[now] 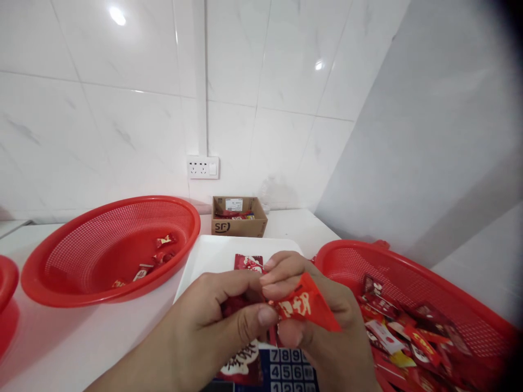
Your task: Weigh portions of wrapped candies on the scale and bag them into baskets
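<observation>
My right hand point(327, 321) is closed around a bright orange-red snack packet point(300, 306) with yellow lettering. The thumb and forefinger of my left hand point(220, 313) meet at the packet's near end. Part of a dark red wrapper point(233, 306) shows inside the left hand, mostly hidden by its fingers. Both hands are over a weighing scale, whose white platform point(208, 253) shows behind them and whose blue keypad point(288, 372) shows below. One dark red packet point(249, 262) lies on the platform. Another brown-red packet point(245, 366) with white print shows under my left hand.
On the left, a large red basket point(110, 218) holds several small packets. A fuller red basket point(347, 251) of mixed packets stands on the right. Behind the scale is a cardboard box point(240, 227) with packets inside. Another red rim point(6, 280) shows at the left edge.
</observation>
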`<state>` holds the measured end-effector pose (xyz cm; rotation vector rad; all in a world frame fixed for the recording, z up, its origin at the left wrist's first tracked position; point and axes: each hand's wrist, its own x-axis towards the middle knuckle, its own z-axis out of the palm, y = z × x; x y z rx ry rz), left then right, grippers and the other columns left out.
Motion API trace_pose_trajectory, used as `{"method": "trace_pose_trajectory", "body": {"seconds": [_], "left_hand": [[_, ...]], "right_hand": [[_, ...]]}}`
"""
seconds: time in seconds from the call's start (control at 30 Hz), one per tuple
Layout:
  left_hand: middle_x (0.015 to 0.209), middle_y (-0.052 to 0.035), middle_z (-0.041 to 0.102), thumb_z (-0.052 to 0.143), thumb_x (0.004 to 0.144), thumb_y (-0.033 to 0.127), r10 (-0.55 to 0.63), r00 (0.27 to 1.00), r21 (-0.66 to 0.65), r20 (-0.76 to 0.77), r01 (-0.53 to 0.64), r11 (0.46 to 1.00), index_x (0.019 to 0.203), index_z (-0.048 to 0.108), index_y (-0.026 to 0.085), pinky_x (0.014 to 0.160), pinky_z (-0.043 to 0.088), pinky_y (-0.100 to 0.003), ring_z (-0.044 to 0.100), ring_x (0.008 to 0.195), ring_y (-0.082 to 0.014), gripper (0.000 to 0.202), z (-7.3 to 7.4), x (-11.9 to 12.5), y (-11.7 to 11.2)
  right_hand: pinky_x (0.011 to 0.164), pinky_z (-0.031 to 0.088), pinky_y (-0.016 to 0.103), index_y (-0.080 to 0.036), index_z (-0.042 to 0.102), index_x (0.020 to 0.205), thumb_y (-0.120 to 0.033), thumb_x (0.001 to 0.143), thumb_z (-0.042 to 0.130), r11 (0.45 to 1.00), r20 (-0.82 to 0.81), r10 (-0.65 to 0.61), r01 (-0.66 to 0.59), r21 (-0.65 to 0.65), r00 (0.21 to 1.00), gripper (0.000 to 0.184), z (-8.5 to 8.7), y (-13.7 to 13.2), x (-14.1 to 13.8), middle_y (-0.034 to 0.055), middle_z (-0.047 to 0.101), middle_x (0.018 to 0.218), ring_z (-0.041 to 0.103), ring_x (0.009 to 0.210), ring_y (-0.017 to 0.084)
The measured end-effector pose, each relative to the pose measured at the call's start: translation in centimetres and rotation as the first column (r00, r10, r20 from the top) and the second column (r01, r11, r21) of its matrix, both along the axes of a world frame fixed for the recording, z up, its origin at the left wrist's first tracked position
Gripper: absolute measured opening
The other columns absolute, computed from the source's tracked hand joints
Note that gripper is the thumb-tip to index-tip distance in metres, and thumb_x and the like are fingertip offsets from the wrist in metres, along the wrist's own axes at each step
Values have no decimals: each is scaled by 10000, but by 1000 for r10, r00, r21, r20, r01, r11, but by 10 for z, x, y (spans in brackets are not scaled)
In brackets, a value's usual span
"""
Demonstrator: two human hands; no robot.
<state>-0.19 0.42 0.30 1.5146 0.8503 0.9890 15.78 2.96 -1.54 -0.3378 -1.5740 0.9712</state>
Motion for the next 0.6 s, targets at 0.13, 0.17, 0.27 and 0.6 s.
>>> {"method": "trace_pose_trajectory", "body": {"seconds": [0.13, 0.17, 0.27, 0.6], "left_hand": [[705, -3, 637, 663, 794, 407, -40, 986, -104, 160, 57, 993, 788, 629, 153, 552, 395, -153, 525, 628, -78, 257, -3, 0, 2], [668, 3, 631, 676, 781, 412, -44, 979, -136, 198, 72, 988, 771, 613, 152, 531, 388, -149, 521, 594, -71, 268, -4, 0, 2], [592, 20, 604, 692, 770, 406, -52, 955, -214, 293, 119, 970, 749, 576, 153, 477, 372, -133, 509, 512, -52, 279, -4, 0, 1], [586, 10, 605, 718, 740, 415, -67, 924, -282, 377, 184, 942, 711, 554, 138, 450, 367, -115, 503, 489, -41, 324, -1, 4, 0]], "right_hand": [[841, 533, 303, -375, 706, 994, -475, 707, 707, 988, 22, 123, -120, -101, 992, 305, -2, 2, 0, 8, 628, 1031, 595, 979, 173], [808, 543, 297, -375, 700, 1009, -475, 710, 707, 983, 13, 140, -138, -118, 990, 315, -2, 2, 0, 8, 618, 1051, 605, 954, 170], [799, 532, 293, -364, 709, 955, -455, 706, 728, 988, -34, 109, -112, -104, 993, 266, -2, 3, -2, -1, 628, 990, 604, 915, 164], [862, 469, 315, -342, 709, 882, -470, 713, 712, 996, -41, -57, 59, 65, 998, 212, -2, 2, -4, -8, 662, 818, 565, 869, 169]]}}
